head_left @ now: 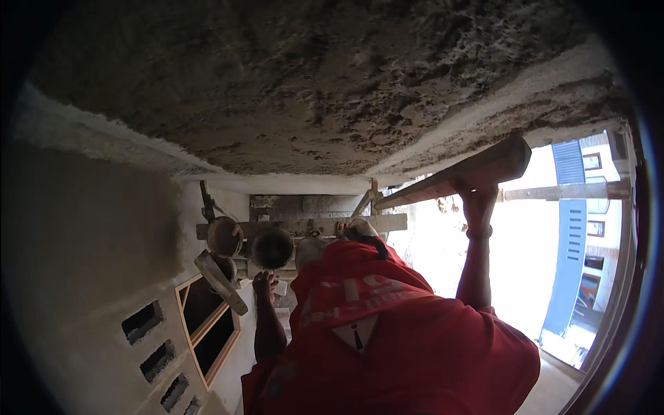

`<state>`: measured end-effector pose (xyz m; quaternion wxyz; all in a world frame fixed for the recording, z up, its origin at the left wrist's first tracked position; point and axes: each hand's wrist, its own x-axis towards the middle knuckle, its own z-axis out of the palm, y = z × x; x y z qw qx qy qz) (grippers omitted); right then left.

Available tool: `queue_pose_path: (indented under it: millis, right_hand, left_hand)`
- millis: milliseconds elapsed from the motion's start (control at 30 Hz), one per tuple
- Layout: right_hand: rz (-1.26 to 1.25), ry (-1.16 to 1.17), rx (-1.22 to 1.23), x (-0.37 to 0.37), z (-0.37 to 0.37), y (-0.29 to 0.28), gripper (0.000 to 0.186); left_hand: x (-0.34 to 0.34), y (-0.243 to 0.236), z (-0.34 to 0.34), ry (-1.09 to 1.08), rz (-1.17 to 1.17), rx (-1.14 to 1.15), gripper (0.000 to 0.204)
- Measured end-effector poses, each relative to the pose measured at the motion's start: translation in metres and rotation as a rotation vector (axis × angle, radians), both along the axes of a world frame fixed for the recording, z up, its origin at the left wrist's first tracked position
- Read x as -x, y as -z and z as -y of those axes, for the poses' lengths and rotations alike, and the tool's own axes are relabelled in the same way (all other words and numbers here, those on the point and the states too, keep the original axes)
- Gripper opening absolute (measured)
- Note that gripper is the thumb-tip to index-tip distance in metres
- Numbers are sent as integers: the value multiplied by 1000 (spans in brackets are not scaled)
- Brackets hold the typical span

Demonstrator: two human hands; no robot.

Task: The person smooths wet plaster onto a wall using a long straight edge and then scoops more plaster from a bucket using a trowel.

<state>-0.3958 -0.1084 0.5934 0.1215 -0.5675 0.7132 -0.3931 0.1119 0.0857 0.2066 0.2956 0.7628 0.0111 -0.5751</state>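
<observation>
head view: a long straight bar [443, 178], wood by its look, slants up and rightward from the right end of the plank [301, 226], its narrow-looking far end near that plank end and its thick near end well out to the right. the right hand [477, 204] has its grip clamped on the bar from below, toward the thick end. i judge the bar stiff, fairly light for its length and hard to break, perhaps gritty rather than slippery; held so near one end it would want to tip, so a hold closer to the middle, or two spread holds, should steady it.

below the plank's left half is the left hand [264, 285], fingers curled; i cannot tell whether its grip is closed on anything. just above that hand, overlapping the plank, is a dark bucket [272, 249], with a paler bucket [225, 237] beside it at the plank's left end. a short board [220, 282] slants below that end, and farther below is a wood-framed window [207, 328]. above the plank spreads a rough grey surface [311, 90].
</observation>
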Motion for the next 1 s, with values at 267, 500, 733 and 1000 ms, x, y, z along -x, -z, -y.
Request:
queue_pose_path:
  millis: [267,500,733,1000]
  right_hand:
    - [-19,190,-16,46,-11,31,35]
    - [42,155,-122,51,-16,39,26]
    - [87,125,-231,64,-15,60,23]
    - [84,-11,-222,42,-18,76,33]
  left_hand:
    - [5,-27,7,92,-9,-42,50]
    - [-13,-38,26,88,21,98,39]
    - [-6,-56,50,117,49,98,45]
    - [34,-78,30,-12,88,47,41]
